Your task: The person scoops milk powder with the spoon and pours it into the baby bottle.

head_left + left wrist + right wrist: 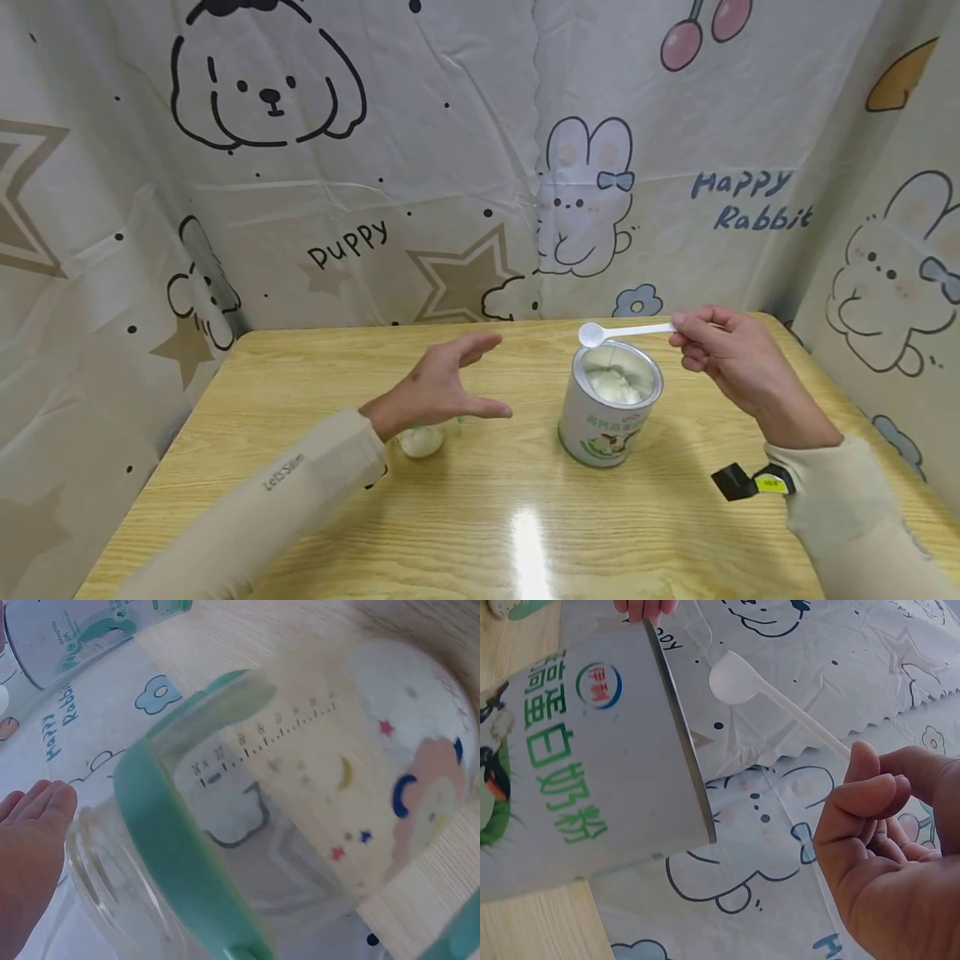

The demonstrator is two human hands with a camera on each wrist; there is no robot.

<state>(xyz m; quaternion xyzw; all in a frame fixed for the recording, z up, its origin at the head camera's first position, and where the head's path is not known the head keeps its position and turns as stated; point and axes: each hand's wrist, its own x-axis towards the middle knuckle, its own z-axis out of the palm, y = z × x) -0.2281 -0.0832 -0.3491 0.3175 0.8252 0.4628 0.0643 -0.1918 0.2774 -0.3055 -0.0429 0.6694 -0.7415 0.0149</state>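
My right hand pinches the handle of a white measuring scoop between thumb and fingers. The scoop is held just above the rim of an open milk powder can, which has pale powder inside. Held out to the left of the can, my left hand has its thumb and fingers spread, with nothing between them. A clear baby bottle with a green collar stands below my left wrist, mostly hidden in the head view. Its open mouth shows in the left wrist view, close to my fingers.
The wooden table carries the can and the bottle. A printed cloth with cartoon animals hangs behind the table and along both sides. A black strap piece sticks out from my right wrist.
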